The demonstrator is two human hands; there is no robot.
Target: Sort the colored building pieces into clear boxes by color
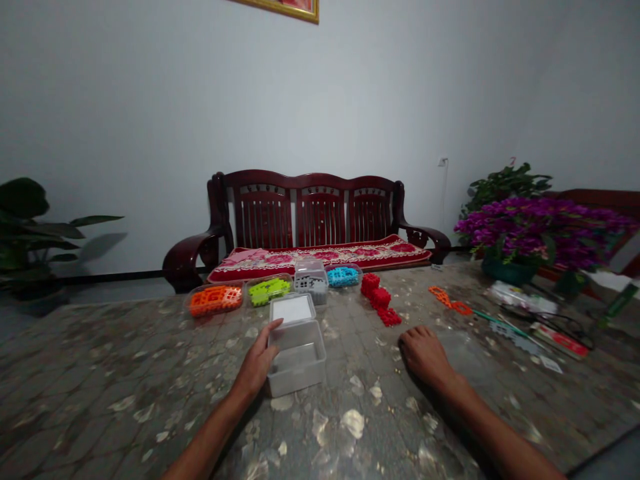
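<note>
An open clear plastic box (297, 381) stands on the table in front of me, with nothing visible inside. Its hinged lid (293, 309) is tipped back, away from me. My left hand (260, 353) grips the box's left side near the hinge, thumb over the rim. To the right, my right hand (424, 352) rests on the tabletop with its fingers curled in; I see nothing in it. Red interlocking blocks (380, 298), some joined into cubes, lie beyond and left of that hand. Just right of it is a thin transparent sheet or lid (463, 353).
Along the far edge are containers of orange pieces (216, 300), green pieces (269, 290), grey pieces (311, 285) and blue pieces (343, 275). On the right lie orange linked pieces (450, 301), a grey strip (515, 337) and purple flowers (540, 227). A wooden bench (320, 180) stands behind.
</note>
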